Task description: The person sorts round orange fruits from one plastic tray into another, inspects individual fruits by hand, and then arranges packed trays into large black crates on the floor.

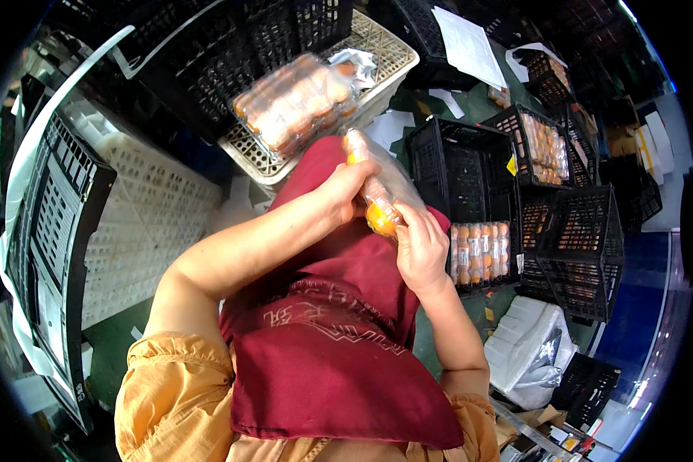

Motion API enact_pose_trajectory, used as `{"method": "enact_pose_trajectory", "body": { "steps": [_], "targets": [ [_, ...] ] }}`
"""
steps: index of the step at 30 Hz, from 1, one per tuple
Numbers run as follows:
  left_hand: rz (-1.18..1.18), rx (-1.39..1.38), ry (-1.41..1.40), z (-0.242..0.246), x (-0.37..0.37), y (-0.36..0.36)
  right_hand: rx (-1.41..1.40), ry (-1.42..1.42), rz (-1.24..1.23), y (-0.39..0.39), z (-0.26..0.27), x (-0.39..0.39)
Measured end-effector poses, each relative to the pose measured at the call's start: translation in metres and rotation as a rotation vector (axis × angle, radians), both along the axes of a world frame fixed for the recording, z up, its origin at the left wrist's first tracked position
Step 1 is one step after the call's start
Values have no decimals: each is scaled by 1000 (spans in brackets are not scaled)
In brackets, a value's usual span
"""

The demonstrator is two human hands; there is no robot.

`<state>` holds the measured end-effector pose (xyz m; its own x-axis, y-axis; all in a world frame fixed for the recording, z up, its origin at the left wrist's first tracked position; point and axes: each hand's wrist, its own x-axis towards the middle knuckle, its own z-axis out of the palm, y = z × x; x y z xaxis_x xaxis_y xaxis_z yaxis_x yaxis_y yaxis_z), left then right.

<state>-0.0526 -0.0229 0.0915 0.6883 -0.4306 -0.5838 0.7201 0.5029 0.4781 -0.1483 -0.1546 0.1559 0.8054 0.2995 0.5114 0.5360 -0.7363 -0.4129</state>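
A clear plastic clamshell pack of round orange produce (383,217) stands tilted on edge over my lap. My left hand (351,187) grips its left side, thumb and fingers wrapped on the rim. Near the lower end, my right hand (420,245) pinches the pack's edge between thumb and fingers. Glare hides much of its broad transparent face. Just beyond my lap, another filled clear pack (294,107) lies on an upturned cream plastic crate (390,55). Crumpled silver-white wrapping (355,63) sits beside that pack. A maroon apron (335,369) covers my lap.
To the right, an open black crate (450,167) holds labelled packs (479,252) at its near end. Stacked black crates (583,248) stand beyond it. A white foam box (522,341) lies lower right. At left are a white perforated crate (144,225) and a black crate (58,248).
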Motion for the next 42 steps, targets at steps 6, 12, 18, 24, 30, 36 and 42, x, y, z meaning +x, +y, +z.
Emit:
{"method": "enact_pose_trajectory", "body": {
  "steps": [6,12,18,24,30,36,42],
  "targets": [
    [-50,28,44,9,3,-1,12,57,-18,-1,8,4],
    [-75,-46,89,15,4,5,47,55,4,1,8,12],
    [-138,-56,31,7,3,13,87,140,68,3,11,7],
    [-173,-99,-22,1,3,19,119,166,97,4,5,6],
    [-165,-92,-6,1,2,20,107,231,99,1,9,6],
    [-215,-71,0,8,1,21,98,167,159,-1,8,7],
    [-199,-61,5,15,-2,20,47,145,110,5,10,1]
  ]
}}
